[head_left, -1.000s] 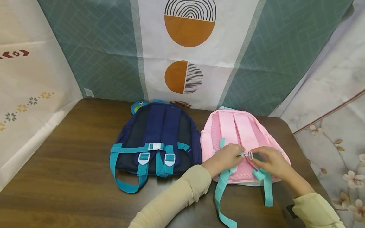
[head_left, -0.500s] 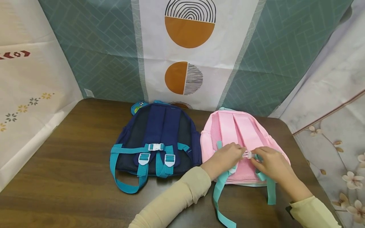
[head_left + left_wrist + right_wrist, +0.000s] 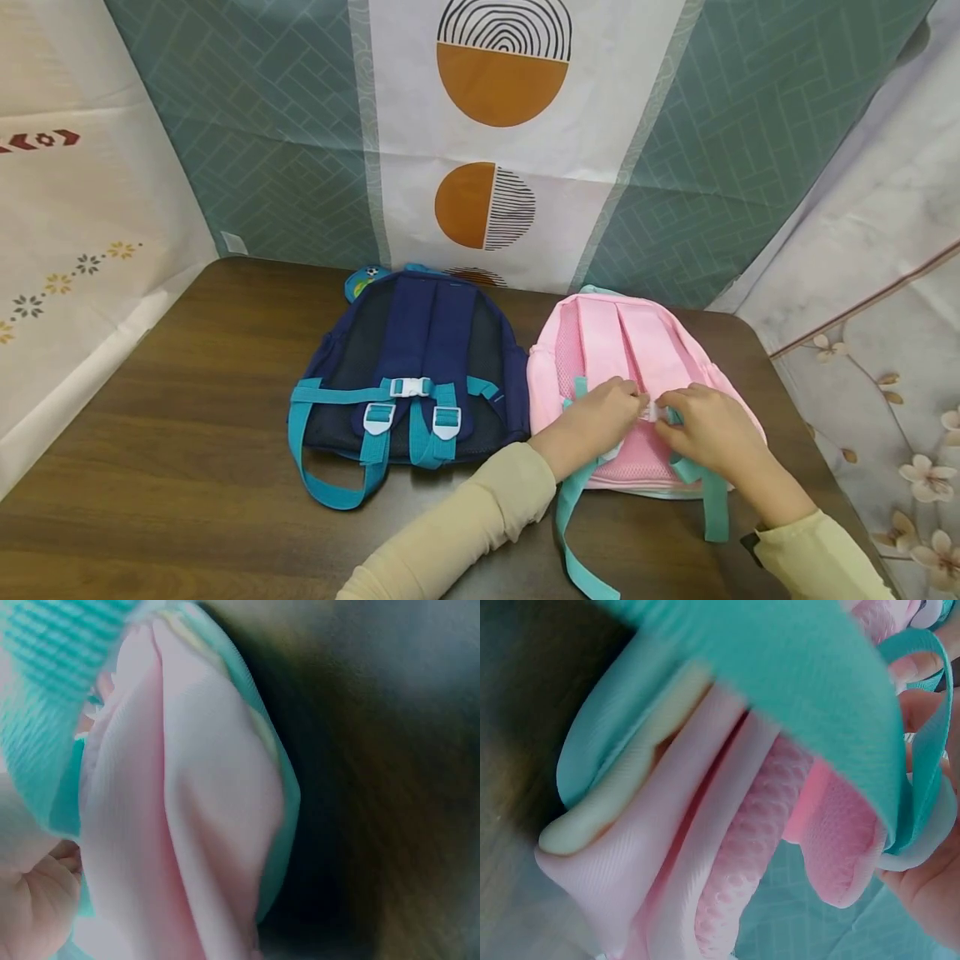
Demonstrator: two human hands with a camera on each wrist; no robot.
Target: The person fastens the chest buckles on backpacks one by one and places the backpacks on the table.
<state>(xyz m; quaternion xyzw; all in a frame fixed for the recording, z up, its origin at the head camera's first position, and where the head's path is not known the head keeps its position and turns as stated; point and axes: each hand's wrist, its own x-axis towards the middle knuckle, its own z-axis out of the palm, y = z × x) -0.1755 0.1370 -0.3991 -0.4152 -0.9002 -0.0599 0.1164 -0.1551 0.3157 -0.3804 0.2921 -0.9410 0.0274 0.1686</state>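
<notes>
In the head view a pink backpack (image 3: 600,337) lies with its shoulder straps up. My left hand (image 3: 600,414) and right hand (image 3: 705,423) meet over its lower middle, fingers curled on either side of a small white side-release buckle (image 3: 651,411). Each pinches one end; fingers cover much of the buckle, so whether it is fastened cannot be told. Turquoise webbing straps (image 3: 573,517) hang from the bag's lower part. Turquoise webbing (image 3: 810,697) crosses close to the right wrist camera, with fingers at that view's right edge. Part of a hand (image 3: 37,904) shows at lower left in the left wrist view.
A navy backpack (image 3: 356,350) lies against the pink one's left side, its own white buckle (image 3: 409,387) fastened across the straps. Both rest on a brown wooden table (image 3: 187,433). Patterned cloths (image 3: 285,167) hang behind and at the sides.
The two buckle halves, visible between my fingers a second ago, have come together and are now mostly covered. My hands have drawn slightly closer. The navy backpack has not moved.
</notes>
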